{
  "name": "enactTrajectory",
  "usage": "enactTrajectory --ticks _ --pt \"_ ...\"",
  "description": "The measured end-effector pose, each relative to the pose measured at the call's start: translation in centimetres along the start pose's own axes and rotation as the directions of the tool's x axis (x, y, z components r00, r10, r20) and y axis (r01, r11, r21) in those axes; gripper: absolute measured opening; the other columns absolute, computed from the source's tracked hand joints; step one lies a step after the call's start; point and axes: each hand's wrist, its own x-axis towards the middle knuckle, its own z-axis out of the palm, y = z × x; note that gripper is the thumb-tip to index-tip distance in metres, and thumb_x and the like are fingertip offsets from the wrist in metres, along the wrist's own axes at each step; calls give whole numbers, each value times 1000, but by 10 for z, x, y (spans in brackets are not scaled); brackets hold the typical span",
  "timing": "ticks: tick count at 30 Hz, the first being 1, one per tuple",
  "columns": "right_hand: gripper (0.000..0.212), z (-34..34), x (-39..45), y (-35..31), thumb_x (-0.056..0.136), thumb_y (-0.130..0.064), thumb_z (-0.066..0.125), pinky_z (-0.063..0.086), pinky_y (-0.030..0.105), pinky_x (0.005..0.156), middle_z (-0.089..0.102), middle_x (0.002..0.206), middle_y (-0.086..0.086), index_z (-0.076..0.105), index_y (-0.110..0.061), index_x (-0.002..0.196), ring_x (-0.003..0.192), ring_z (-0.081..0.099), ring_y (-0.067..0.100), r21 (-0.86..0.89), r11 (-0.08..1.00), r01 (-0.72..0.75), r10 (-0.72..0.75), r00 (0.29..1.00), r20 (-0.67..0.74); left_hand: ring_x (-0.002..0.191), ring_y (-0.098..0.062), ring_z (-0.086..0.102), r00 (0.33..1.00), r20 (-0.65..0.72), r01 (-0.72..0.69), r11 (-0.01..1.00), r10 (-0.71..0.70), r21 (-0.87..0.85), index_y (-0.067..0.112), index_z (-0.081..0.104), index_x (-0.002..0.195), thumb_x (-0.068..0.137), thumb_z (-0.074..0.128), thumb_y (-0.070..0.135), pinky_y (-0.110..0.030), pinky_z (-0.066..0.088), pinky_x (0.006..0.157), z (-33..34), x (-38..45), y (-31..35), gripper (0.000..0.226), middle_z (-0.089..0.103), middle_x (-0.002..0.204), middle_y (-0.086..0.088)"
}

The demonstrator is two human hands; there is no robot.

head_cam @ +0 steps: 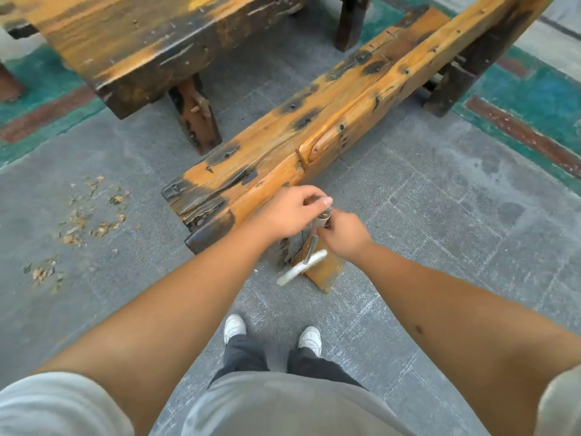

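I am holding a small tool in front of me. It has a silver metal cylinder [324, 219] at the top, a thin grey rod [310, 251] below it, and a white crosspiece [300, 268] at the lower end. My left hand [290, 212] pinches the top of the cylinder with curled fingers. My right hand [344, 236] grips the tool just under the cylinder from the right. A thin dark wire [302, 243] hangs beside the rod. The hands hide most of the cylinder.
A long, worn orange-and-black wooden bench [314, 133] runs diagonally just beyond my hands, its near leg [327, 272] behind the tool. A heavy wooden table [151, 45] stands at the back left. Wood chips [91, 221] litter the grey tiled floor. My white shoes [234, 327] are below.
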Motion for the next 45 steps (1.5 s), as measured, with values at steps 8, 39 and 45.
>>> enactTrajectory --ticks 8,39,45 --pt "23 31 -55 -88 82 -36 64 46 31 61 70 79 7 61 -17 95 73 66 31 -105 919 381 -377 924 60 81 -19 60 789 167 581 629 -592 -516 20 62 105 95 31 55 -31 46 68 11 -119 -72 48 66 98 -7" --pt "11 331 -78 -663 95 -8 41 44 19 39 47 59 7 47 -7 86 43 46 13 188 922 -339 9 503 864 95 -28 60 534 -208 -208 111 -820 -972 33 -3 149 97 47 11 -39 49 69 -312 -444 -417 75 29 152 -16" --pt "6 367 7 -737 90 1 50 46 23 40 52 62 11 48 -4 93 46 51 15 287 881 -377 -43 539 841 103 -27 59 519 -119 -196 18 -846 -981 19 50 112 96 51 22 -45 46 94 -415 -420 -513 17 61 118 -15"
